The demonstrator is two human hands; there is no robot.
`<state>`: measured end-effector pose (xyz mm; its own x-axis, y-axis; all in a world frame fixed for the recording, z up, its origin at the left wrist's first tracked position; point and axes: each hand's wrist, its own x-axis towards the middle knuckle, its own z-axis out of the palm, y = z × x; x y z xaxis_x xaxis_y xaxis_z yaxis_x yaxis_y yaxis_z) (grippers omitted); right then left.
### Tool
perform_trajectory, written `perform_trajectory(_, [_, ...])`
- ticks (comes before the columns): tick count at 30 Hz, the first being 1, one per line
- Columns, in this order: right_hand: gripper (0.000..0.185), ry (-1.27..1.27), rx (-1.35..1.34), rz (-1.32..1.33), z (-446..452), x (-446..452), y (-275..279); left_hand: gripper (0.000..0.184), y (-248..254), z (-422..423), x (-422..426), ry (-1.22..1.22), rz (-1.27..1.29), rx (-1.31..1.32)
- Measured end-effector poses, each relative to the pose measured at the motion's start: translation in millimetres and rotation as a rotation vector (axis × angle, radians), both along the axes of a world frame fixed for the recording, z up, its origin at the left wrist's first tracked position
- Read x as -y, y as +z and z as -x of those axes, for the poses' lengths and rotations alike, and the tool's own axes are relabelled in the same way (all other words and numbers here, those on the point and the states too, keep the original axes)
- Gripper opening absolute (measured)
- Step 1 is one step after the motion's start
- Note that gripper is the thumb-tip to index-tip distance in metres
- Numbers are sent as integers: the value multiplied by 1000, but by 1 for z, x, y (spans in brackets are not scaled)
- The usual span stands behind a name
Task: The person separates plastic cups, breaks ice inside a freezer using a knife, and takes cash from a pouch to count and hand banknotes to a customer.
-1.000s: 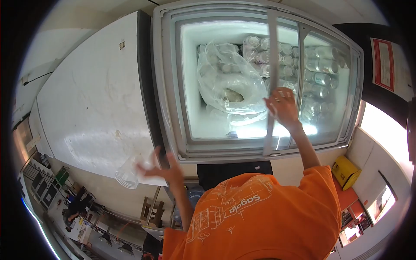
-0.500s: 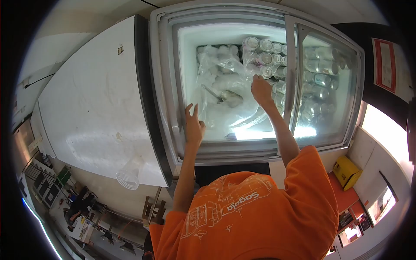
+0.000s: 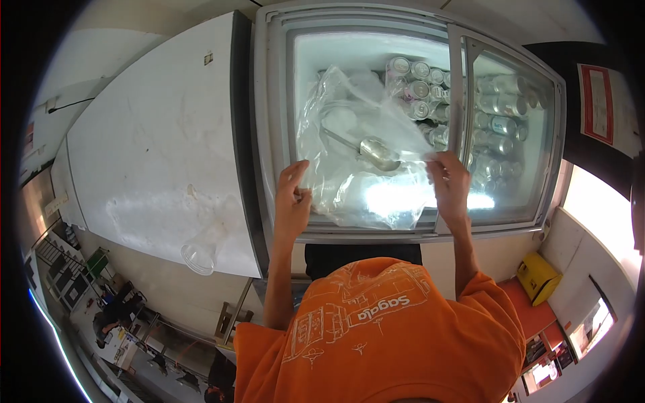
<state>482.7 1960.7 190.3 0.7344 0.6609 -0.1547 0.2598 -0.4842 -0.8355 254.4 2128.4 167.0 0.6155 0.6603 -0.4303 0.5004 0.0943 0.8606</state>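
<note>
At a partly open chest freezer [image 3: 271, 101], a person's right hand [image 3: 450, 180] holds one edge of a clear plastic bag [image 3: 346, 185] in a narrow grip; the left hand [image 3: 293, 195] curls at the opposite edge, its grip impossible to confirm. Farther in, a metal scoop [image 3: 379, 154] lies surrounded by the plastic, with rows of cans [image 3: 419, 88] beyond.
</note>
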Motion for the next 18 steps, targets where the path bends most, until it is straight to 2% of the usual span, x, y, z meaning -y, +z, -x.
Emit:
perform_trajectory(2, [6,-25,14,-49,-6,3,24,58,32,6,-2,92,70,26])
perform_trajectory(3, [7,-30,17,-92,-10,6,34,60,40,12,-2,99,-9,105])
perform_trajectory(5, [12,-105,-55,-234,-14,6,52,61,57,23,-4,188,68,180])
perform_trajectory(8, [16,-146,1,-407,-27,-9,88,58,108,17,-15,293,166,262])
perform_trajectory(12, [17,54,247,-489,-51,-58,157,54,173,2,-58,350,216,583])
perform_trajectory(14, [19,90,162,-660,-41,-101,203,45,211,10,-87,370,469,861])
perform_trajectory(16, [35,223,323,-643,-56,-135,231,36,246,30,-123,330,462,911])
perform_trajectory(18, [29,296,268,-762,-36,-162,264,27,276,60,-152,310,412,954])
